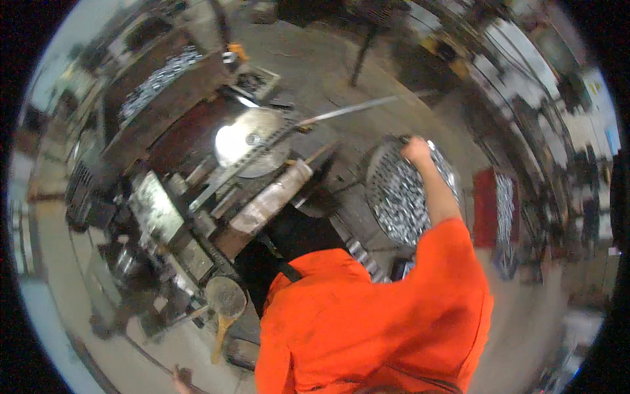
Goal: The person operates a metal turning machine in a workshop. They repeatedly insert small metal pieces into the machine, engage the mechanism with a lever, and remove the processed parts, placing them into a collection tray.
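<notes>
My right arm reaches out over a wide round basin (375, 172) heaped with small shiny metal pieces (401, 203). At the basin's far rim, my right hand (415, 152) is closed, next to a small dark part; whether it grips this part, the rim or a metal piece is hidden. My left hand (180, 381) shows only partly at the lower left edge, small and blurred. Something dark is beside it, and its fingers cannot be made out. A bright round metal disc (262, 167) sits on the machine in front of me, under a long perforated bar (248, 157).
A cloth-wrapped roll (272, 198) lies along the machine's near side. A round pan (226, 297) with a wooden handle is at the lower left. Right of the basin stands a red bin (485, 207) of metal pieces; another large bin (190, 88) is at the far left.
</notes>
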`<state>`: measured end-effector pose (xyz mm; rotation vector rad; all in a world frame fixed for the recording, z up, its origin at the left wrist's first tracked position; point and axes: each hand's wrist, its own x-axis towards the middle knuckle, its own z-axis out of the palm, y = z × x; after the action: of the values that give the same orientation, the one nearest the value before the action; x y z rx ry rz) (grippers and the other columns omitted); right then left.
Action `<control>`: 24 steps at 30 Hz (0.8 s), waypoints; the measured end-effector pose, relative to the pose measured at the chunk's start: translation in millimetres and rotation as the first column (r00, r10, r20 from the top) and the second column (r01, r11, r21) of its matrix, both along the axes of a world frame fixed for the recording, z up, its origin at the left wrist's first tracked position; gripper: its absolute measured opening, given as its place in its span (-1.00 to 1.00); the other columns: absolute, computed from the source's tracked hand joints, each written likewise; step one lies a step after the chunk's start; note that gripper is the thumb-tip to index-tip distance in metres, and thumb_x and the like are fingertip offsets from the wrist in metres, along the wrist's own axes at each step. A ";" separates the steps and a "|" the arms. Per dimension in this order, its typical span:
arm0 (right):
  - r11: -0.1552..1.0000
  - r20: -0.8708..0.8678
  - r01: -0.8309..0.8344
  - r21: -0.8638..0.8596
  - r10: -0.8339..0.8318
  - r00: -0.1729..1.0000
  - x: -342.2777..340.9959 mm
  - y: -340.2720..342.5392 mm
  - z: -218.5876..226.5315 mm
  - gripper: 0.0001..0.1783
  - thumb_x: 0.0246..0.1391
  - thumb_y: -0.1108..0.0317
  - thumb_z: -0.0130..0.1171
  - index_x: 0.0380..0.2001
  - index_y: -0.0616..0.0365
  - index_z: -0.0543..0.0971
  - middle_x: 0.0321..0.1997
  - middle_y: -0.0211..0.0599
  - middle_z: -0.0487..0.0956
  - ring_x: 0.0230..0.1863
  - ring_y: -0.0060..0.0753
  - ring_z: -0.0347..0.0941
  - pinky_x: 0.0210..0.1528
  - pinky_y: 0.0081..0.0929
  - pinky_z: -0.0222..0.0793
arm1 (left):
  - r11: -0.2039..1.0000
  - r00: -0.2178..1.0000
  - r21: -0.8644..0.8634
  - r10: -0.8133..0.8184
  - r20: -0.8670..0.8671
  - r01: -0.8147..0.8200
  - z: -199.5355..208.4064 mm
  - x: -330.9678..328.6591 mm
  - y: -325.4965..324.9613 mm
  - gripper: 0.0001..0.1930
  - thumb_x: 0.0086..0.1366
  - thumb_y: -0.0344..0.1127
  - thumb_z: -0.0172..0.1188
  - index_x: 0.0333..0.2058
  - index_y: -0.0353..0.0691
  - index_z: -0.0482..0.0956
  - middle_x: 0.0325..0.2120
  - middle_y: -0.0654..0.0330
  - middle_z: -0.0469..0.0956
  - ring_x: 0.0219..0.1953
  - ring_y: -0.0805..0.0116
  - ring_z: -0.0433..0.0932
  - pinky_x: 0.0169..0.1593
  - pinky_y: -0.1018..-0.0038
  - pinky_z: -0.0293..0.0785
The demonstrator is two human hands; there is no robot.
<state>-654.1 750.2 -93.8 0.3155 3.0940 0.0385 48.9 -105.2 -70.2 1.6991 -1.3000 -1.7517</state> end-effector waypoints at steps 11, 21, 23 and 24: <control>0.955 0.365 -0.178 0.239 0.081 0.927 11.0 -16.6 11.9 -0.40 -0.15 0.00 0.11 -0.10 0.21 0.46 0.10 -0.10 0.37 0.17 -0.14 0.21 0.21 -0.07 0.02 | 0.938 0.995 -0.335 -0.081 0.050 0.093 72.2 -90.2 88.1 -0.70 0.05 -0.24 0.22 -0.36 -0.38 0.43 -0.63 0.19 0.41 -0.63 0.37 0.46 -0.53 0.47 0.44; 0.771 -0.332 -0.474 -0.426 0.354 0.875 20.0 -29.9 32.9 -0.74 -0.33 0.32 0.22 -0.45 0.16 0.63 -0.30 -0.08 0.54 -0.30 -0.14 0.48 -0.16 -0.34 0.36 | 0.948 0.997 -0.309 -0.057 0.056 0.072 81.7 -101.0 92.6 -0.69 0.07 -0.28 0.19 -0.35 -0.47 0.44 -0.65 0.10 0.45 -0.62 0.32 0.50 -0.54 0.44 0.48; 0.681 -0.387 -0.503 -0.532 0.333 0.860 26.9 -87.8 66.0 -0.80 -0.30 0.49 0.17 -0.46 0.21 0.63 -0.35 -0.16 0.53 -0.32 -0.20 0.46 -0.20 -0.47 0.34 | 0.942 0.996 -0.324 -0.068 0.065 0.086 79.0 -95.2 91.8 -0.70 0.07 -0.29 0.18 -0.35 -0.47 0.44 -0.67 0.10 0.44 -0.63 0.32 0.49 -0.54 0.44 0.48; 0.654 -0.439 -0.556 -0.514 0.357 0.825 33.7 -136.1 90.4 -0.78 -0.31 0.53 0.16 -0.45 0.19 0.63 -0.29 -0.19 0.52 -0.24 -0.23 0.46 -0.17 -0.51 0.32 | 0.942 0.995 -0.322 -0.077 0.069 0.096 80.2 -93.4 93.0 -0.73 0.08 -0.31 0.16 -0.35 -0.45 0.44 -0.66 0.11 0.46 -0.65 0.32 0.49 -0.56 0.45 0.47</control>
<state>-620.4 614.1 -3.4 -0.5578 3.1174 -1.1058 -44.5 -12.2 10.0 1.5316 -1.6093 -1.4430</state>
